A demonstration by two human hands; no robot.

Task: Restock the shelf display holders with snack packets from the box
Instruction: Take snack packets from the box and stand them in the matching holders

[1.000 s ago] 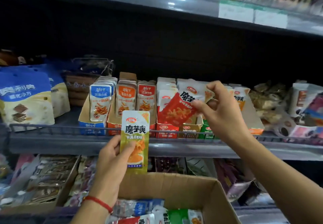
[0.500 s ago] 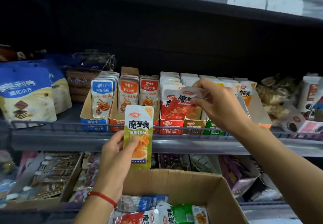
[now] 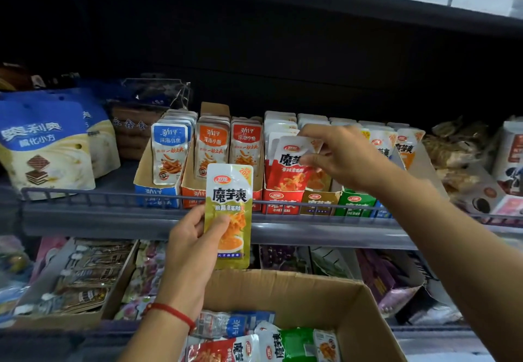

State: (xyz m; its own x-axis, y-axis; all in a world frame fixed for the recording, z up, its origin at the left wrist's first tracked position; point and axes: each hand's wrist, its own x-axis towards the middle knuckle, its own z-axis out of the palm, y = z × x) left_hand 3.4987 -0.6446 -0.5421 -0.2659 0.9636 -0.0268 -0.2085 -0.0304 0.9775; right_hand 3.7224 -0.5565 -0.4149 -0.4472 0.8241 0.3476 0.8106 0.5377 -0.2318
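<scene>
Since the earlier frame our right hand point(image 3: 336, 155) has pushed the red packet point(image 3: 288, 168) lower into the red display holder point(image 3: 280, 202), so its bottom edge now sits inside the holder among the packets already standing there. Our thumb and fingers pinch its white top edge, and the packet leans slightly to the left.

Our left hand point(image 3: 192, 241) has barely shifted; it grips a yellow-green packet point(image 3: 229, 214) upright, thumb across its front and fingers behind, in front of the shelf rail point(image 3: 85, 196) and above the cardboard box point(image 3: 353, 305). A red string bracelet point(image 3: 172, 312) circles that wrist.

On the shelf, from left to right, we see a blue holder point(image 3: 155, 194) with blue-labelled packets, an orange holder point(image 3: 192, 193) with two rows of orange-labelled packets, the red holder, then a tan holder point(image 3: 319, 202) and a green holder point(image 3: 355, 202) just beside it, partly hidden behind our right forearm. Further left stand large blue and cream snack bags point(image 3: 42, 146).

Near us, the box holds loose packets, among them a red one point(image 3: 226, 350), a green one point(image 3: 294, 344) and a blue one point(image 3: 232, 325). Below the shelf, to the left, a tray of dark packets point(image 3: 82, 282) sits on the lower level.
</scene>
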